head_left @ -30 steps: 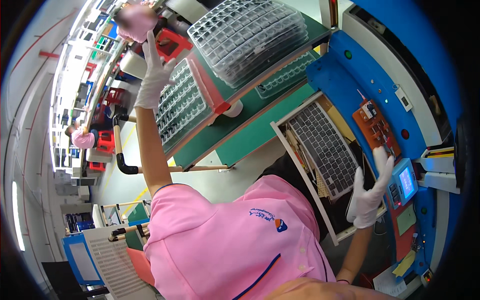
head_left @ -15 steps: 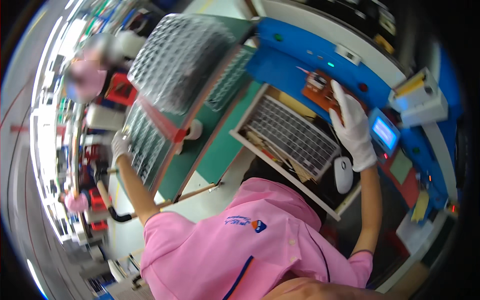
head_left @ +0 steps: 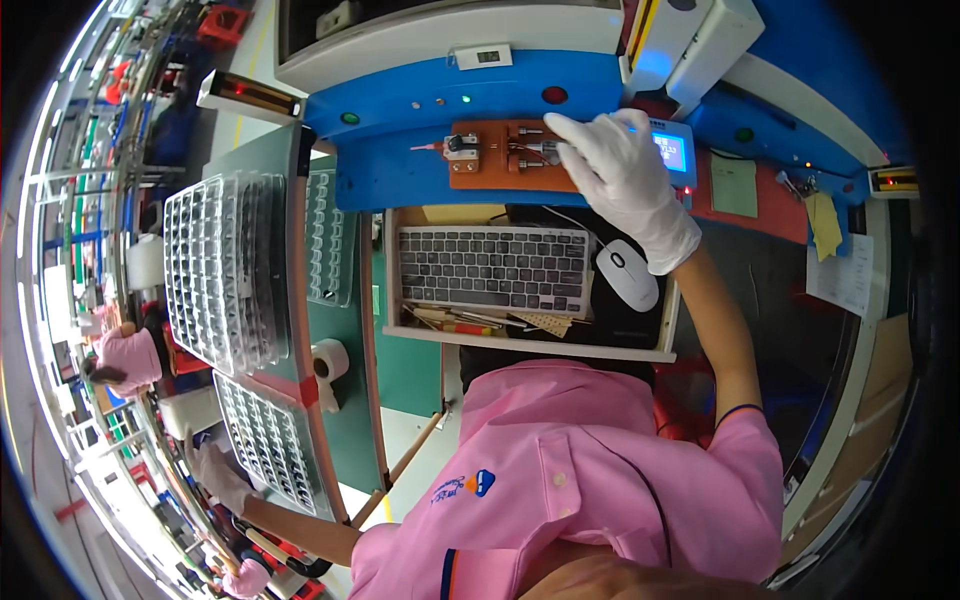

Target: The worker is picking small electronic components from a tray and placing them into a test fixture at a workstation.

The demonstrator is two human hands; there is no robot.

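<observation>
My right hand (head_left: 625,180), in a white glove, is over the right end of an orange-brown fixture (head_left: 480,178) with metal clamps. Its index finger stretches out, other fingers are bent, and I make out nothing held in it. My left hand (head_left: 215,475), also gloved, reaches out beside the outer edge of a clear compartment tray (head_left: 265,440) that holds small dark parts. Its fingers are small and blurred, so what they hold, if anything, does not show. Beyond that tray stands a stack of clear plastic trays (head_left: 225,270).
An open drawer holds a keyboard (head_left: 495,268), a white mouse (head_left: 627,275) and loose tools. A small lit screen (head_left: 670,152) stands behind my right hand. A tape roll (head_left: 328,360) sits below the tray shelf (head_left: 298,260). Another person in pink (head_left: 130,357) is at the far left.
The whole view has turned toward the blue bench. My right hand stays near the fixture, with its fingers now bent more to the left. My left hand remains by the lower tray.
</observation>
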